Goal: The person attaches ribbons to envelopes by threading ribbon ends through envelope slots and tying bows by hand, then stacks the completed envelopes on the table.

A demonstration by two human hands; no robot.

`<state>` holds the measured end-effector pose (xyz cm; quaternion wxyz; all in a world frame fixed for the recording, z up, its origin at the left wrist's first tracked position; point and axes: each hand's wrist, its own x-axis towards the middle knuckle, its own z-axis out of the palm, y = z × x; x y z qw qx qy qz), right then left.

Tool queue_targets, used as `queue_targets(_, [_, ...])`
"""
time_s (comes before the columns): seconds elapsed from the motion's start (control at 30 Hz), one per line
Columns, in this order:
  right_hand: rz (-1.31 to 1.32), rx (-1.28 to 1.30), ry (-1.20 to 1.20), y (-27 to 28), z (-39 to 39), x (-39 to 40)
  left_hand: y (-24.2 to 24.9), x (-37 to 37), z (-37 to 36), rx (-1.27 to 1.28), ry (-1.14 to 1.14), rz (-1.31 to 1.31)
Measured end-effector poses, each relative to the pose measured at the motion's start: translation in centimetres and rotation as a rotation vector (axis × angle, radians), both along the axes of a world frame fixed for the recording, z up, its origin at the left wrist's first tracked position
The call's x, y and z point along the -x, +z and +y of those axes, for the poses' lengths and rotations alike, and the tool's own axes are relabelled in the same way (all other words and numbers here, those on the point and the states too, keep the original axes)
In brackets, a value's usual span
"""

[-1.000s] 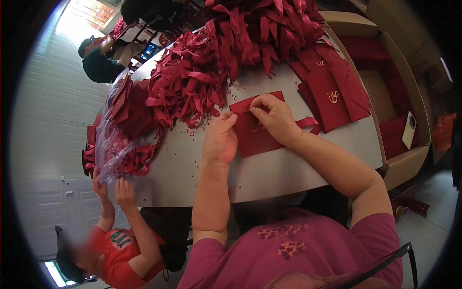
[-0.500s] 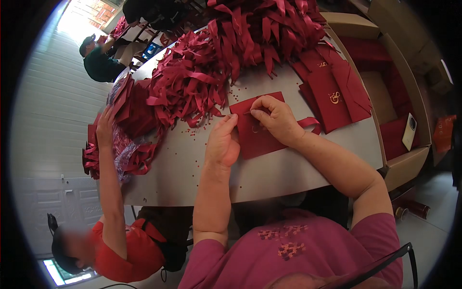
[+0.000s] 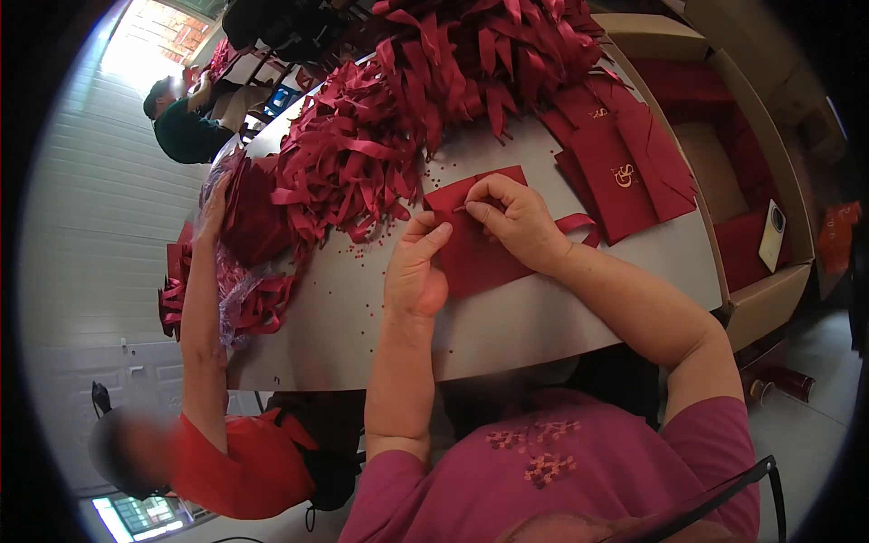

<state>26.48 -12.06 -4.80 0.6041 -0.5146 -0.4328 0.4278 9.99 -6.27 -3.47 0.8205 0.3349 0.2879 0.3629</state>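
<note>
A dark red envelope-like piece [image 3: 480, 258] lies on the pale table between my hands. My left hand [image 3: 418, 267] is at its left edge, with thumb and index finger pinched together on a red ribbon near the upper left corner. Over the upper right part of the piece, my right hand [image 3: 518, 222] is closed in a pinch on the ribbon near the middle of the upper edge. A loop of red ribbon [image 3: 579, 223] sticks out to the right, beyond my right wrist. Small red dots are scattered on the table to the left.
A large heap of red ribbons [image 3: 348, 149] covers the far side. Printed red envelopes [image 3: 625, 176] are stacked at the right, beside an open cardboard box [image 3: 769, 299] holding a phone [image 3: 771, 237]. A co-worker's arm [image 3: 201, 299] reaches to red pieces at the left.
My left thumb and index finger have come closer together at the ribbon. My right hand has moved slightly left. The co-worker's hand at the left has moved farther up along the red pieces.
</note>
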Motion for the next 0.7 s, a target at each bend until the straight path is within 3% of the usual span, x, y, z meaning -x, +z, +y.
queue_targets(0.23, [0.019,-0.017,-0.001,0.2,-0.1,0.1,-0.3,-0.3,-0.4,-0.042,0.038,-0.022])
queue_targets(0.3, [0.044,0.006,0.008,-0.1,0.0,0.1,-0.6,-0.6,-0.8,-0.263,0.152,0.1])
queue_targets(0.37, [-0.084,-0.061,-0.043,-0.9,0.4,0.3,-0.7,-0.9,-1.1,-0.287,0.187,0.125])
queue_targets(0.7, [-0.198,-0.097,-0.093,-1.3,0.6,0.3,-0.9,-1.6,-1.1,-0.328,0.2,0.11])
